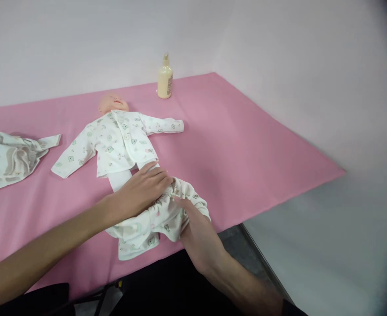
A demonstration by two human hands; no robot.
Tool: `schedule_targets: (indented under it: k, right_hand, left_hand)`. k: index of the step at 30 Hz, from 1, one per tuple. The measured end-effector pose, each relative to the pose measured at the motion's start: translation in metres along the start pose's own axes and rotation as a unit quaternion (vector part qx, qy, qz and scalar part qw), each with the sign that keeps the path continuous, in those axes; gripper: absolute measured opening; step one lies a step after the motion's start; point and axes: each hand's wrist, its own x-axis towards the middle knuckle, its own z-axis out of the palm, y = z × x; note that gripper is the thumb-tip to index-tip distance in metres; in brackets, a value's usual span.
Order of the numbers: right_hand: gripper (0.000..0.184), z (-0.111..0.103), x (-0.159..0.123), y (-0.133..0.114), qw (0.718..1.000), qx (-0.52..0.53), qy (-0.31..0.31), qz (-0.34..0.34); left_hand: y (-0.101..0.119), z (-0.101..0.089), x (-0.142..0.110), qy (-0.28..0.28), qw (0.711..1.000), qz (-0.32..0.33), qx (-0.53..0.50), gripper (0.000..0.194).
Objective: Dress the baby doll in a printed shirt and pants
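A baby doll (114, 103) lies on its back in a white printed baby jacket (114, 140), arms spread and white-covered legs (119, 179) toward me. White printed baby pants (140, 226) with a gathered waistband are bunched around the lower legs. My left hand (147, 186) lies across the legs, its fingers curled over at the waistband; its thumb is hidden. From the right, my right hand (200, 235) grips the pants, thumb on top by the waistband and fingers underneath, mostly hidden by cloth.
A cream pump bottle (164, 81) stands at the back of the pink-covered table (239, 145). Folded printed cloth (12, 158) lies at the left. White walls border the back and right, and the table's front edge is close to my body.
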Motion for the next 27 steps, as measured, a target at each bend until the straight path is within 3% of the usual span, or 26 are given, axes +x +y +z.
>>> schedule_targets:
  k: [3,7,9,11,13,14,16,20,23,27]
  right_hand:
    - [0.030,0.002,-0.004,-0.008,0.994,0.069,0.005,0.081]
    - [0.028,0.002,-0.008,-0.012,0.986,0.110,0.000,0.122]
    - [0.028,0.002,-0.008,-0.012,0.984,0.120,-0.006,0.127]
    - [0.028,0.003,-0.008,-0.011,0.984,0.122,-0.006,0.133]
    - [0.027,0.004,-0.007,-0.010,0.984,0.121,-0.003,0.135]
    - [0.026,0.005,-0.007,-0.010,0.984,0.121,-0.002,0.134]
    - [0.026,0.005,-0.007,-0.010,0.984,0.125,-0.004,0.129]
    - [0.031,0.007,-0.008,-0.011,0.984,0.130,-0.012,0.122]
    - [0.034,0.007,-0.008,-0.012,0.985,0.138,-0.029,0.097]
    - [0.037,0.005,-0.008,-0.012,0.984,0.148,-0.043,0.084]
  left_hand:
    - [0.012,-0.003,-0.010,0.035,0.999,-0.023,0.025,0.031]
    - [0.032,-0.031,-0.028,0.002,0.987,-0.132,-0.088,0.031]
    - [0.039,-0.045,-0.034,-0.008,0.954,-0.226,-0.199,0.028]
    - [0.042,-0.055,-0.035,-0.050,0.895,-0.314,-0.312,0.031]
    - [0.042,-0.059,-0.034,-0.100,0.846,-0.364,-0.377,0.037]
    - [0.043,-0.058,-0.033,-0.115,0.837,-0.372,-0.385,0.040]
    - [0.045,-0.051,-0.030,-0.117,0.847,-0.361,-0.373,0.052]
    - [0.056,-0.031,-0.024,-0.065,0.895,-0.299,-0.325,0.080]
    - [0.064,-0.026,-0.022,-0.052,0.913,-0.263,-0.308,0.078]
    - [0.061,-0.038,-0.021,-0.104,0.895,-0.265,-0.343,0.066]
